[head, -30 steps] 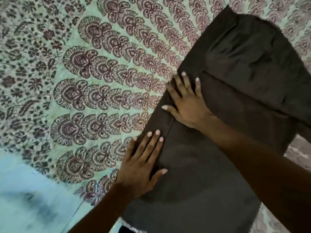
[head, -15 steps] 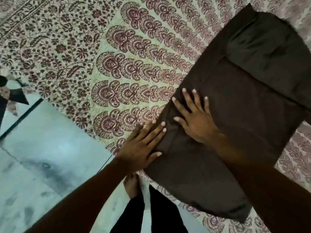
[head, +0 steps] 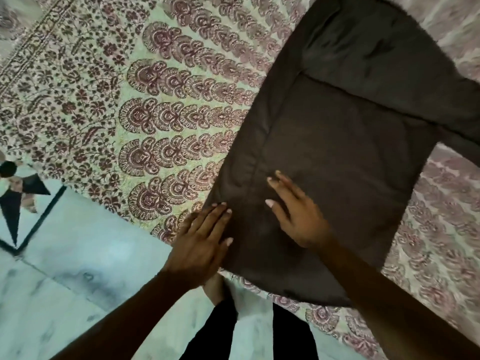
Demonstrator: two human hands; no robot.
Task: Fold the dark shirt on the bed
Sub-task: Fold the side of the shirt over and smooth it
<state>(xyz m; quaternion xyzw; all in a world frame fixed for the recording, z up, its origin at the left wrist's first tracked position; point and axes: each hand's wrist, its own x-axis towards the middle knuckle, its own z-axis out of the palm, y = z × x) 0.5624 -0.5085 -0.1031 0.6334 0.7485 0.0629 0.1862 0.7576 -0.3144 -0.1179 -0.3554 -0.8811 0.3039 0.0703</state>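
Pressing one dark shirt point(head: 345, 141): left hand point(head: 200, 242), right hand point(head: 296, 216), two hands flat, fingers straight.

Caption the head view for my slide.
Left hand and right hand rest flat on the dark shirt atop a patterned bedspread.

My picture is dim and soft, with a cold green-blue tint. The floor point(head: 65, 255) at the lower left is the brightest part and shines a little. The dark shirt point(head: 337, 152) is so dark that I see only faint folds on it. The right hand point(head: 298, 219) looks smeared, most at the fingers, and the left hand point(head: 200, 242) is a bit fuzzy too. A soft shadow sits under the right hand. The bedsheet point(head: 155, 100) pattern is sharper in the middle and goes blurry and bent near the edges.
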